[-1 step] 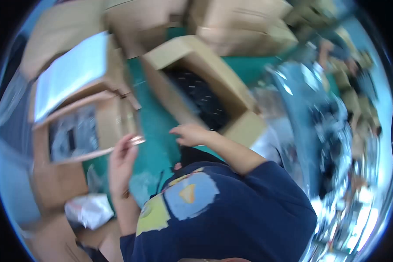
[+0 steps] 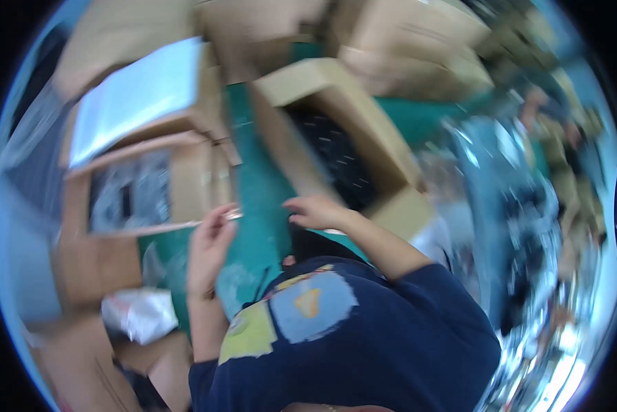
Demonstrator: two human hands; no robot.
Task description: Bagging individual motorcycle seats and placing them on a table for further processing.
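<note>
My left hand point(image 2: 211, 246) is raised beside the open box on the left. Its fingertips are pinched on a small shiny, copper-coloured piece point(image 2: 234, 213), too blurred to name more exactly. My right hand point(image 2: 317, 211) is in the air near the close side of a long open carton point(image 2: 289, 152), its fingers loosely bent and slightly apart, and I see nothing between them. A thin pale sliver point(image 2: 334, 232) shows under its wrist; what it is I cannot make out. Inside the carton lie black items point(image 2: 332, 154) with small white marks.
An open cardboard box point(image 2: 188, 189) at left holds plastic-wrapped grey items point(image 2: 131, 196). Behind it a pale, shiny sheet point(image 2: 140, 96) covers another box. A white plastic bag point(image 2: 142, 314) lies lower left. Large cartons point(image 2: 411, 51) stand at the back; clear plastic wrapping point(image 2: 490, 199) lies right.
The whole view has shifted, so boxes and hands appear further right. Both hands keep about the same pose, the left still pinching the small shiny piece.
</note>
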